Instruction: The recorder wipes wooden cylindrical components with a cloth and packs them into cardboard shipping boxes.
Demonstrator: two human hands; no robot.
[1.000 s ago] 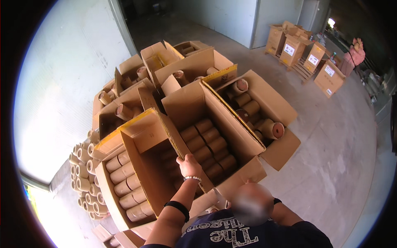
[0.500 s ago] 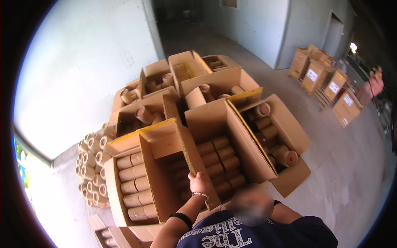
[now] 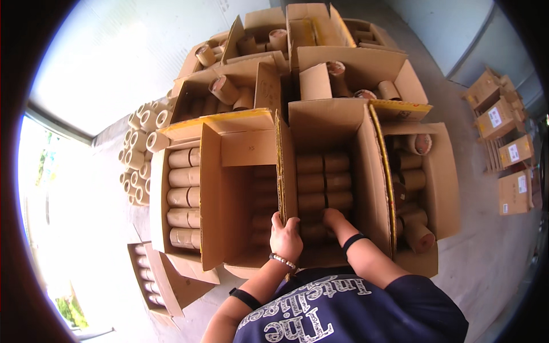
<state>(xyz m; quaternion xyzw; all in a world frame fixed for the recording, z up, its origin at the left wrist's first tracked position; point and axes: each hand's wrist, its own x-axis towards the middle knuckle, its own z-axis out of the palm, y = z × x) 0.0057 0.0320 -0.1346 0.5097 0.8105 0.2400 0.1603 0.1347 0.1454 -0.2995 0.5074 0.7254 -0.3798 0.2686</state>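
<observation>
My left hand (image 3: 286, 239) is closed over the upright cardboard flap (image 3: 280, 171) between two open boxes, a beaded bracelet on its wrist. To its right, my right hand (image 3: 333, 218) reaches down into an open carton (image 3: 327, 127). Its fingers are hidden among the brown cardboard tubes (image 3: 311, 183) stacked in rows there, so I cannot see whether it grips one. Left of the flap, another carton (image 3: 240, 194) has tubes in shadow at its bottom. Past its inner wall lies a column of tubes (image 3: 184, 198).
More open cartons (image 3: 366, 60) holding loose tubes crowd the far side. A carton of tubes (image 3: 426, 183) adjoins on the right. Bare tubes (image 3: 137, 154) are piled at the left, above a smaller box (image 3: 157, 280). Labelled boxes (image 3: 497, 117) stand far right.
My view has turned, so the cartons now sit upright before me. My right hand, out of sight earlier, is now inside the carton. My left hand still holds the flap.
</observation>
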